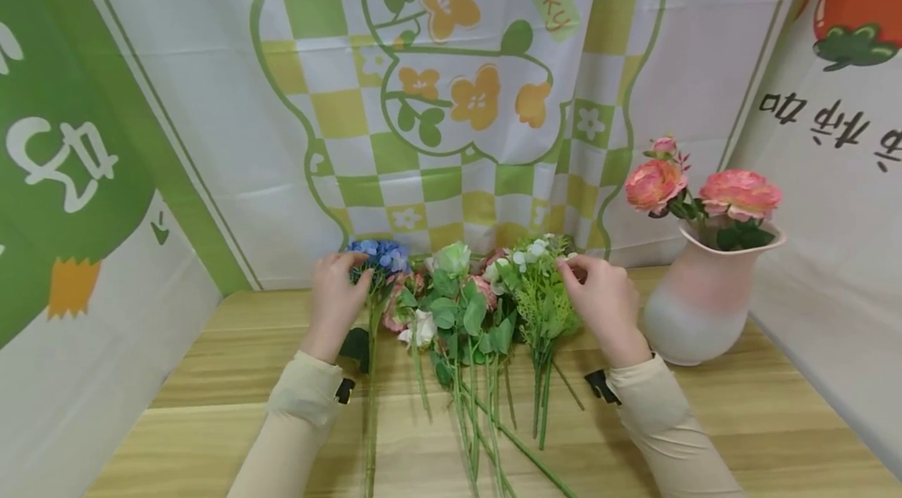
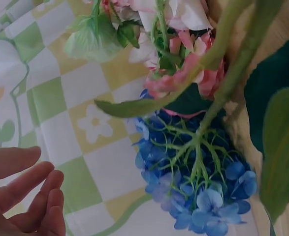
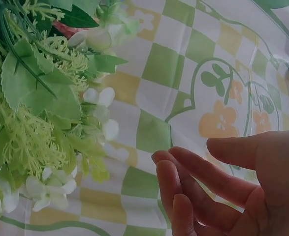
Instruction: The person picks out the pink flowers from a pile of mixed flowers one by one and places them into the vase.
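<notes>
My left hand (image 1: 337, 293) is beside the blue hydrangea (image 1: 380, 255), its fingers loosely bent. The left wrist view shows a gap between the left hand (image 2: 31, 196) and the blue hydrangea (image 2: 201, 182), with nothing in the fingers. At the right of the row, my right hand (image 1: 602, 298) is next to a green sprig with small white flowers (image 1: 543, 294). The right wrist view shows the right hand (image 3: 213, 187) empty and apart from the green sprig (image 3: 41, 128). Between the hands lie a pale green rose (image 1: 451, 259), a white rose (image 1: 420, 329) and pink flowers (image 1: 485, 290).
A pink and white vase (image 1: 701, 310) holding pink flowers (image 1: 740, 193) stands at the right. Long green stems (image 1: 472, 420) point toward the front of the wooden table (image 1: 183, 420). A checkered cloth (image 1: 338, 114) hangs behind the flowers.
</notes>
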`<state>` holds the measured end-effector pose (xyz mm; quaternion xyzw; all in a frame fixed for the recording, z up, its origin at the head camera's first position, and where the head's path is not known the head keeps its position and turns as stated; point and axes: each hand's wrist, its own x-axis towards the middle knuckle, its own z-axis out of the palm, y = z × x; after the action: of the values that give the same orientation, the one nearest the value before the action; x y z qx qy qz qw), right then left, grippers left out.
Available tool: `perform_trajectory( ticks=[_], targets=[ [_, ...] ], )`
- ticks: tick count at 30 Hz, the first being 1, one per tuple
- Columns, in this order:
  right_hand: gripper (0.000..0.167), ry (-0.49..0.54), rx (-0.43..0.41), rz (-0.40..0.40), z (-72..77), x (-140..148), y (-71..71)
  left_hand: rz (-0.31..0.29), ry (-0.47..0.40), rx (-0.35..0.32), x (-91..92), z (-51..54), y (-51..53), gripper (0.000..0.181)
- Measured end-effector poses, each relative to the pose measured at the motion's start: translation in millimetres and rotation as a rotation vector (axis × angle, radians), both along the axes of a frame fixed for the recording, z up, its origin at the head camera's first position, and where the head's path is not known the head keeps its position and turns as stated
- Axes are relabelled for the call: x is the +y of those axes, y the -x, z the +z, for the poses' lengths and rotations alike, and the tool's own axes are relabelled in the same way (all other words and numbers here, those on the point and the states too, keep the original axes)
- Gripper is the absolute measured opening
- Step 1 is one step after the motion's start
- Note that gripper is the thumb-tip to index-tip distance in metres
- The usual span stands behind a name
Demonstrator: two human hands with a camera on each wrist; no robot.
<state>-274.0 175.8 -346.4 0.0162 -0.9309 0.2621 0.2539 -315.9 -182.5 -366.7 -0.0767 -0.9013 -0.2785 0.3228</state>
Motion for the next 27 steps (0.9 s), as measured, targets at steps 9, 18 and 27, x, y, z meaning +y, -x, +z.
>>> perform_trajectory(
  ticks=[9,18,27],
  targets=[
    [0.030,-0.015,0.001,0.050,-5.4,-8.4,-1.5,-0.008,0.100,-0.246,21.6,-2.0,21.0,0.019],
    [0.027,-0.010,0.001,0.049,-7.0,-11.1,-0.5,-0.002,0.211,-0.444,48.9,4.0,43.1,0.008],
    [0.026,-0.009,-0.008,0.047,-5.5,-11.3,0.4,0.081,0.443,-0.551,69.5,-3.8,67.1,0.008]
  ],
)
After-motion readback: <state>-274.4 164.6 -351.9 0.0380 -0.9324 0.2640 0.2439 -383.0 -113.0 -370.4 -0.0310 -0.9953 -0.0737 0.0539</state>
